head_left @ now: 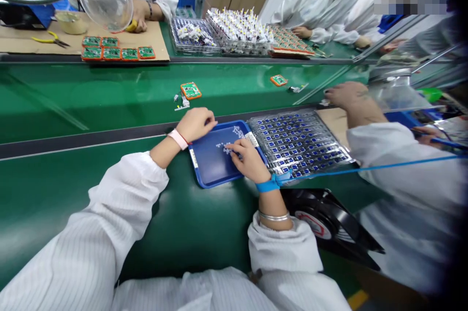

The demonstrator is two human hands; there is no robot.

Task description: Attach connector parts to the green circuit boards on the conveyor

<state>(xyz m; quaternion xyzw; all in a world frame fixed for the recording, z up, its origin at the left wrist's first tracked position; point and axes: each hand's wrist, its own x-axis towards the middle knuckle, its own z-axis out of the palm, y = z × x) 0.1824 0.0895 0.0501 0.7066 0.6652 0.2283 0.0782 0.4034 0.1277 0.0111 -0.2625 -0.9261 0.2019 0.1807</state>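
A shallow blue tray (212, 167) lies on the green bench in front of me, with small translucent white pieces (238, 131) scattered in its far right part and middle. My right hand (251, 159), a blue strap round its wrist, reaches into the tray. Its index finger stretches out to touch the loose pieces, with the thumb apart from it. My left hand (196, 124) hovers by the tray's far left corner, fingers curled together; whatever they may hold is hidden. Beyond it, a green circuit board with an orange edge (190, 90) and small white connector parts (185, 102) lie on the green belt.
Right of the blue tray sits a clear plastic tray of blue-and-black parts (300, 143). A black fan (325, 221) stands near my right forearm. A blue cord (380, 167) runs right from my wrist. A co-worker's hand (347, 95) is at the right; another board (279, 80) lies on the belt.
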